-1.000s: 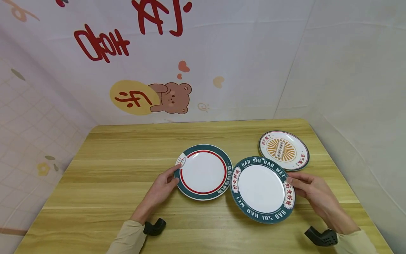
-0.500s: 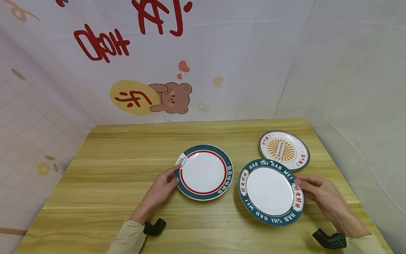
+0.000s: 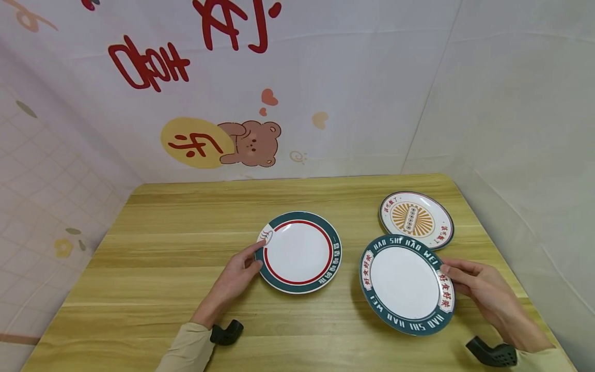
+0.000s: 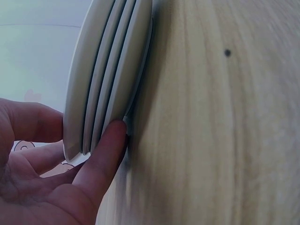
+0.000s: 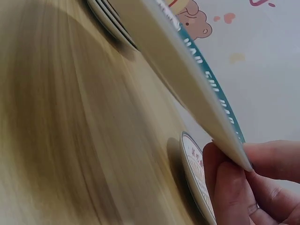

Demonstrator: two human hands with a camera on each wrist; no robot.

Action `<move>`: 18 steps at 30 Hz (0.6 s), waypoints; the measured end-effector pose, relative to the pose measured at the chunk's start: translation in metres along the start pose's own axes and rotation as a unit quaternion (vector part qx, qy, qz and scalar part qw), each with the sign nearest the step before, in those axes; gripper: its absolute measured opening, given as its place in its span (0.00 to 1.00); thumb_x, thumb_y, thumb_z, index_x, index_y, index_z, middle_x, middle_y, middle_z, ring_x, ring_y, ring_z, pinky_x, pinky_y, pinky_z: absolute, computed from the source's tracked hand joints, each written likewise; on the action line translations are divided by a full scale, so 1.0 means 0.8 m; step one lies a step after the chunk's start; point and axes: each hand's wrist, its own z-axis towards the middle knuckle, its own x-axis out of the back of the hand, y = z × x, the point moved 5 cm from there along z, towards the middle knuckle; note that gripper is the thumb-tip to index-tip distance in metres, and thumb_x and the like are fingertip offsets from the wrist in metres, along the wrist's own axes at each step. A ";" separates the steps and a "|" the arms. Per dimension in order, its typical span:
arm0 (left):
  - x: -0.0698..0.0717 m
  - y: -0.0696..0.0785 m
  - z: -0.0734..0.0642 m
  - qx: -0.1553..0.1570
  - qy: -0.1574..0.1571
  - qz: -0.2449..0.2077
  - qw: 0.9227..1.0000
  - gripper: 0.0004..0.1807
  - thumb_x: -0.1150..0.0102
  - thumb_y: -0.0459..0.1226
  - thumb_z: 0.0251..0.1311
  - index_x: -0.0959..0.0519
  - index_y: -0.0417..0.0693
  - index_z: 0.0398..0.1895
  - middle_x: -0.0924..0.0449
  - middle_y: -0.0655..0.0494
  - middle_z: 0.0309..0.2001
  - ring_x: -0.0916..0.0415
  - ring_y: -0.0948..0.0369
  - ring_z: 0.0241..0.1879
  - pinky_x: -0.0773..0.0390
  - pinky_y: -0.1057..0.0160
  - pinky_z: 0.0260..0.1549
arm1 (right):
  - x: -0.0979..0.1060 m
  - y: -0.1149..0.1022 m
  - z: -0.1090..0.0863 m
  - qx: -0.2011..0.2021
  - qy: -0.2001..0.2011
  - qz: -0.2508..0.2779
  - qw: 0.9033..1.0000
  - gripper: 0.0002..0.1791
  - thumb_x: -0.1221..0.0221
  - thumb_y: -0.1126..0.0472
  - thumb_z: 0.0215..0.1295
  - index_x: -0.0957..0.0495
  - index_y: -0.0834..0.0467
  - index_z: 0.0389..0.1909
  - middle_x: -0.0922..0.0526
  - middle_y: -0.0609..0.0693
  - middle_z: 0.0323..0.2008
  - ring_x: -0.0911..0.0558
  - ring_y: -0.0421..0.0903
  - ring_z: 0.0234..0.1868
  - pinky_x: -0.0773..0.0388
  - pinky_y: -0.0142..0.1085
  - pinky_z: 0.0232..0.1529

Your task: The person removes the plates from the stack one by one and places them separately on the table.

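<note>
at 1 table (image 3: pixel 139 237), left grip (image 3: pixel 236 279) pinches 1 plate stack (image 3: pixel 297 253), right grip (image 3: pixel 483 289) 1 raised plate (image 3: pixel 404 283) near 1 sunburst plate (image 3: pixel 412 218).

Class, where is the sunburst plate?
In the head view, the sunburst plate lies back right on the table, beyond the lettered plate the right hand pinches.
</note>
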 end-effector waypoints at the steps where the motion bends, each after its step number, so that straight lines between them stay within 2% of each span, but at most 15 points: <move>1: 0.000 0.000 0.000 0.000 0.000 -0.001 1.000 0.28 0.48 0.30 0.75 0.31 0.46 0.76 0.36 0.41 0.76 0.32 0.47 0.68 0.36 0.42 0.72 | 0.001 0.000 0.000 -0.002 0.002 -0.004 1.000 0.09 0.35 0.61 0.72 0.11 0.42 0.37 0.12 0.39 0.37 0.13 0.39 0.37 0.14 0.32 0.40; 12: 0.000 0.001 -0.001 -0.004 -0.004 0.001 1.000 0.28 0.49 0.30 0.75 0.32 0.45 0.77 0.35 0.41 0.76 0.31 0.49 0.66 0.34 0.43 0.71 | 0.019 0.007 0.000 -0.008 0.015 -0.046 0.999 0.04 0.35 0.58 0.72 0.13 0.47 0.42 0.14 0.35 0.37 0.13 0.38 0.37 0.14 0.32 0.41; 16: 0.001 0.002 0.000 -0.015 0.000 0.021 1.000 0.28 0.48 0.29 0.74 0.31 0.45 0.76 0.31 0.41 0.73 0.28 0.52 0.58 0.27 0.54 0.61 | 0.025 0.009 0.000 -0.011 0.011 -0.053 0.998 0.05 0.36 0.58 0.73 0.13 0.45 0.41 0.14 0.34 0.37 0.14 0.35 0.38 0.14 0.31 0.41; 18: 0.002 0.002 0.001 -0.020 0.003 0.031 0.999 0.28 0.48 0.29 0.74 0.31 0.44 0.76 0.29 0.41 0.71 0.29 0.52 0.55 0.27 0.59 0.55 | 0.027 0.009 -0.001 -0.013 0.009 -0.056 0.998 0.05 0.36 0.58 0.73 0.12 0.43 0.40 0.13 0.34 0.37 0.15 0.34 0.38 0.14 0.30 0.40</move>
